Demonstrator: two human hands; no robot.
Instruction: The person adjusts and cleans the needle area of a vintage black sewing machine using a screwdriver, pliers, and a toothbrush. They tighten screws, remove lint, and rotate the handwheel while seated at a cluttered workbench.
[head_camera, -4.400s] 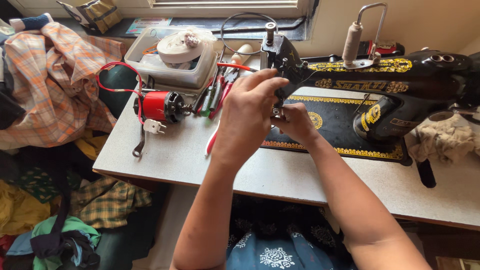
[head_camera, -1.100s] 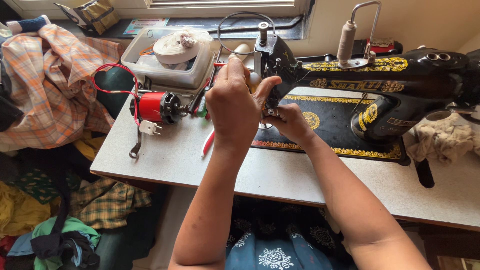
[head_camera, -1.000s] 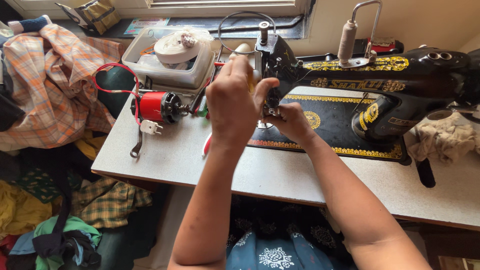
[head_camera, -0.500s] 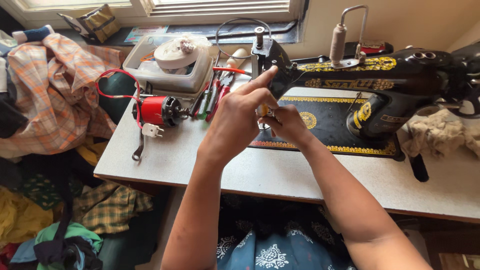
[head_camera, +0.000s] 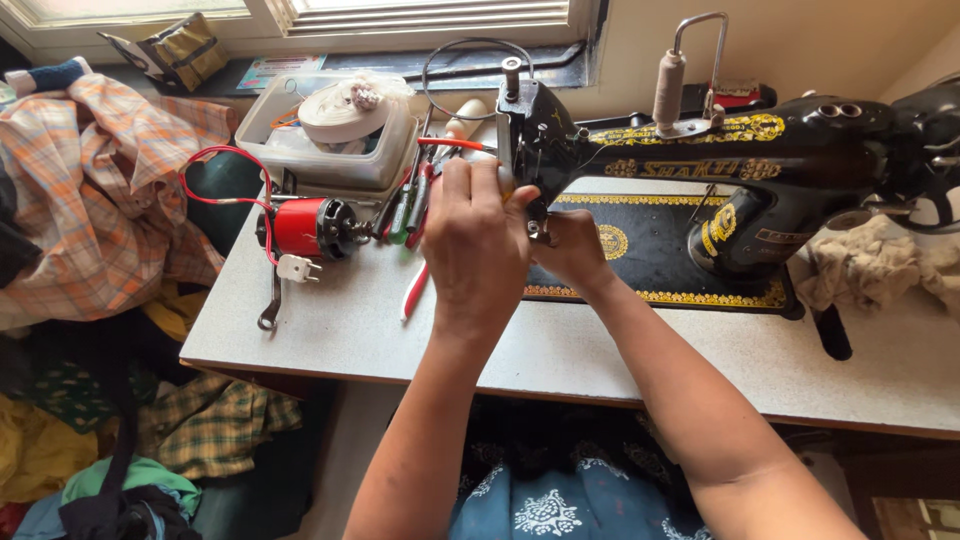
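A black sewing machine (head_camera: 780, 160) with gold trim stands on a pale table (head_camera: 350, 330). My left hand (head_camera: 480, 250) is raised against the left end of the machine head, fingers pressed on its face plate. My right hand (head_camera: 572, 250) sits just beside it under the head, fingers curled around a small metal part (head_camera: 541, 237) at the needle area. The left hand hides most of what the fingers touch. A red-and-white handled tool (head_camera: 413, 290) lies on the table just left of my left wrist.
A red motor (head_camera: 300, 228) with red wire and a white plug (head_camera: 295, 268) lies at the table's left, a wrench (head_camera: 270, 305) beside it. Screwdrivers (head_camera: 408, 205) lean by a plastic box (head_camera: 330, 150). A rag (head_camera: 870, 270) lies right; clothes (head_camera: 90, 190) pile left.
My left hand has shifted from the upper front of the machine head to its left face plate. The right hand stays under the head. The camera view moved slightly.
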